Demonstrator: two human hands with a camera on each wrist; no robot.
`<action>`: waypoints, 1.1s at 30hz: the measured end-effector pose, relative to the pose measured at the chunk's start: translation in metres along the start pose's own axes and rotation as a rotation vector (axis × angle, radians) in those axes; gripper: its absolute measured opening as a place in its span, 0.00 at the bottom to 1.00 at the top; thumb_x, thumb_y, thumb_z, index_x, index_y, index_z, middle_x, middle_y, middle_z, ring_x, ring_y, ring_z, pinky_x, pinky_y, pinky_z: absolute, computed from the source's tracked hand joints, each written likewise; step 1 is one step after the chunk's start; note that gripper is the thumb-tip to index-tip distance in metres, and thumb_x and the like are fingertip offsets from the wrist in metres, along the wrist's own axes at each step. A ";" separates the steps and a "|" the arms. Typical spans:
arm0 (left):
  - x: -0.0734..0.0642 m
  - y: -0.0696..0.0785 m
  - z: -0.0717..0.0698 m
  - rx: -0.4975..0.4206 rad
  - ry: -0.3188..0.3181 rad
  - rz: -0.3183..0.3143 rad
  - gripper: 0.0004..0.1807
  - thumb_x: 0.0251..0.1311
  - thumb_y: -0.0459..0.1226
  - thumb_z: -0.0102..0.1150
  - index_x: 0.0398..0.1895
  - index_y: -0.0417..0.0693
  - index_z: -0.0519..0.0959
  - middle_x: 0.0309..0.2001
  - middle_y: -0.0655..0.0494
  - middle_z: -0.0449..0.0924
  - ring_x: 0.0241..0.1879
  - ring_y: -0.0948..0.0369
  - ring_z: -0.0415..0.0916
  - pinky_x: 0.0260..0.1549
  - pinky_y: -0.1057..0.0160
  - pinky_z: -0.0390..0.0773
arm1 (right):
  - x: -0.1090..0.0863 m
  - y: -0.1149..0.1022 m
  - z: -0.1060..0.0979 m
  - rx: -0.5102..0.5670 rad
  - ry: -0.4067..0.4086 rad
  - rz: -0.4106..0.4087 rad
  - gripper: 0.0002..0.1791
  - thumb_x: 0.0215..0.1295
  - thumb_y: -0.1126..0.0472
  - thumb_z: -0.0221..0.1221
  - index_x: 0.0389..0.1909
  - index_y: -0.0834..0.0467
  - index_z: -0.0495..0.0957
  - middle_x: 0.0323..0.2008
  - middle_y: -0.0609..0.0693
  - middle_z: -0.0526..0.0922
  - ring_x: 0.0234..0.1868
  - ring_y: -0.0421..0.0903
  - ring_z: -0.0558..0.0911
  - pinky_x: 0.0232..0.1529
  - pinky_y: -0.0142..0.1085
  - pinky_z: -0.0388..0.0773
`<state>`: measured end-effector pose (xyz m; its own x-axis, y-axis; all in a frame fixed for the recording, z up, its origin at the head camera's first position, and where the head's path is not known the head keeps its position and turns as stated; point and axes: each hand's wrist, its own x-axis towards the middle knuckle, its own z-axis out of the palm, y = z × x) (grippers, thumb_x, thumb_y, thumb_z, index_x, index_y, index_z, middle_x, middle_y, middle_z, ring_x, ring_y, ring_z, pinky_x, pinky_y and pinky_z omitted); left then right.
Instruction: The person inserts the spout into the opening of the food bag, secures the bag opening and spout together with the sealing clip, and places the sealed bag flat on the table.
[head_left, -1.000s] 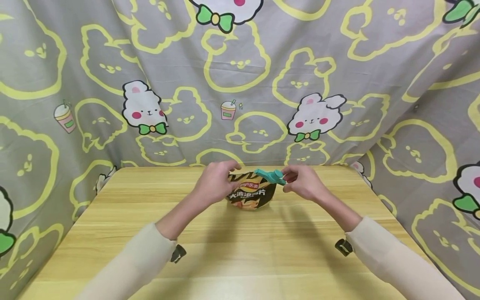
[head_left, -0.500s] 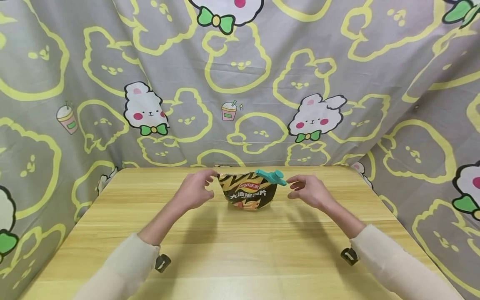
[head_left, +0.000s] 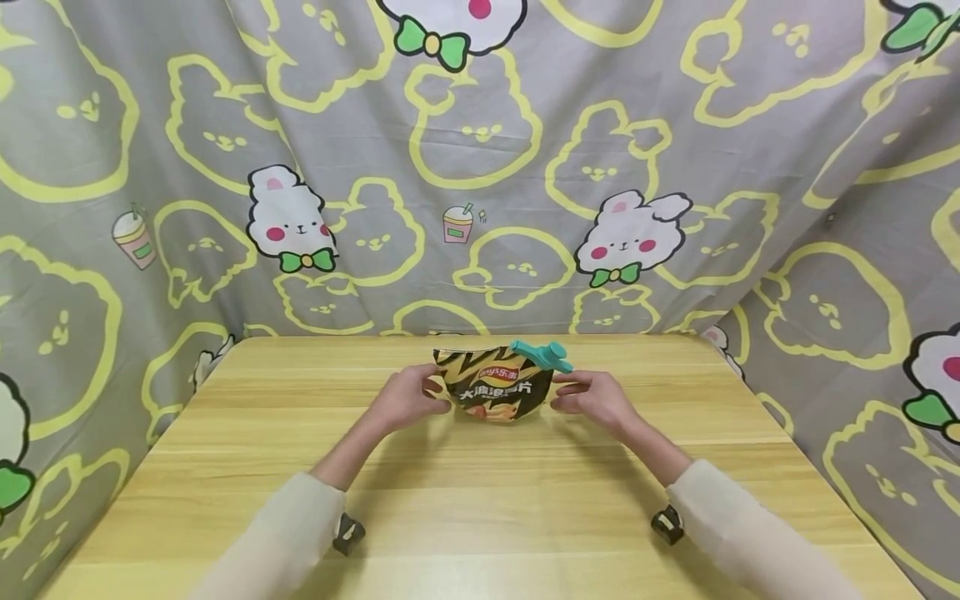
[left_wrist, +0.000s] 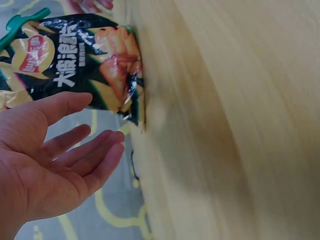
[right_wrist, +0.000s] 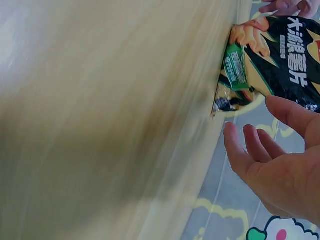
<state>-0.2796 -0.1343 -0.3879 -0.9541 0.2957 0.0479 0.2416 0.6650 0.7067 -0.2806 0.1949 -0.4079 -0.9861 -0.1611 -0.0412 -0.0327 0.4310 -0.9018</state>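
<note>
A black and gold potato chip bag [head_left: 495, 387] stands upright near the back of the wooden table, with a red and yellow label on its front. A teal bag clip [head_left: 543, 355] sits slantwise over the bag's top right corner. My left hand [head_left: 408, 398] is beside the bag's left edge, its fingers loosely bent and apart from each other. On the opposite side, my right hand [head_left: 596, 398] is close to the bag's right edge with fingers relaxed. Both wrist views show a palm turned to the bag [left_wrist: 75, 62] without gripping it; light touch cannot be told.
The wooden table [head_left: 480, 508] stretches from the bag toward me. Behind it hangs a grey curtain [head_left: 360, 142] with yellow outlined animals, which also runs along both sides. A small black device [head_left: 347, 533] is at each wrist.
My left hand left the bag's top, moved out to the left, then came in lower beside the bag. My right hand dropped from the clip to the bag's right side. The bag stayed put.
</note>
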 end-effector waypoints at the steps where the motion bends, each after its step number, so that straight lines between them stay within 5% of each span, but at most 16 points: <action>1: 0.001 -0.001 0.002 -0.031 0.002 0.002 0.35 0.55 0.34 0.72 0.67 0.36 0.73 0.53 0.37 0.85 0.52 0.44 0.84 0.50 0.51 0.84 | 0.001 0.000 0.003 0.020 -0.002 0.000 0.31 0.58 0.67 0.71 0.62 0.71 0.76 0.54 0.70 0.83 0.52 0.59 0.87 0.51 0.44 0.85; 6: 0.005 0.000 0.014 -0.136 0.012 0.006 0.28 0.53 0.31 0.72 0.60 0.39 0.79 0.52 0.39 0.85 0.52 0.44 0.84 0.46 0.55 0.86 | 0.004 -0.001 0.015 0.118 -0.005 0.000 0.31 0.56 0.71 0.69 0.62 0.72 0.75 0.55 0.69 0.83 0.52 0.59 0.87 0.50 0.45 0.85; 16: 0.007 0.003 0.023 -0.197 0.071 -0.031 0.25 0.53 0.31 0.72 0.57 0.39 0.81 0.48 0.42 0.88 0.49 0.49 0.87 0.48 0.54 0.85 | 0.004 -0.007 0.029 0.186 0.027 -0.007 0.24 0.58 0.71 0.67 0.56 0.73 0.79 0.52 0.69 0.84 0.44 0.54 0.90 0.49 0.43 0.85; 25: 0.007 0.005 0.018 -0.238 0.093 -0.047 0.24 0.55 0.30 0.71 0.58 0.39 0.81 0.49 0.41 0.87 0.49 0.49 0.86 0.50 0.53 0.84 | 0.003 -0.009 0.032 0.250 0.011 -0.018 0.25 0.60 0.71 0.65 0.59 0.74 0.76 0.57 0.71 0.80 0.48 0.59 0.88 0.51 0.44 0.84; 33: 0.003 0.011 0.008 -0.251 0.098 -0.147 0.25 0.60 0.38 0.70 0.60 0.39 0.79 0.50 0.40 0.86 0.49 0.48 0.86 0.51 0.48 0.83 | -0.003 -0.020 0.028 0.216 0.022 0.015 0.24 0.62 0.69 0.65 0.60 0.71 0.77 0.52 0.67 0.84 0.42 0.55 0.90 0.51 0.44 0.85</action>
<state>-0.2786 -0.1201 -0.3856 -0.9911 0.1327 -0.0085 0.0598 0.5021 0.8627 -0.2722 0.1621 -0.4021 -0.9896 -0.1357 -0.0484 0.0156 0.2331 -0.9723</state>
